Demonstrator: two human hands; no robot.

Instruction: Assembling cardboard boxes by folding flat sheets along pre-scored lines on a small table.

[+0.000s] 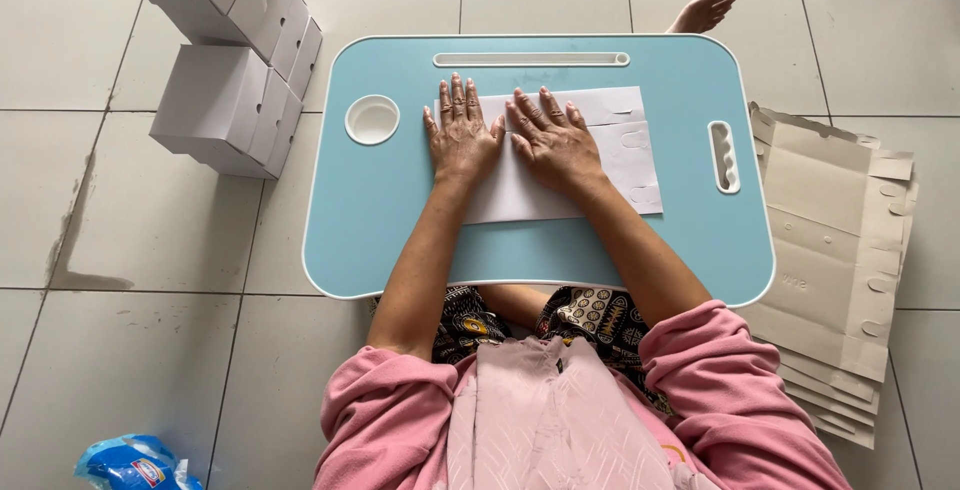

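Note:
A flat white cardboard box blank (620,155) lies on a light blue lap table (380,210). My left hand (462,135) rests palm down on the blank's left part, fingers spread. Right beside it my right hand (553,142) presses flat on the middle of the blank, fingers apart. Both hands lie on the cardboard without gripping it. The blank's right end with its tabs and slots shows uncovered.
Several folded white boxes (230,100) are stacked on the tiled floor at the left. A pile of flat brownish cardboard blanks (835,250) lies to the right of the table. A blue plastic packet (135,465) sits at bottom left. My bare foot (703,10) shows beyond the table.

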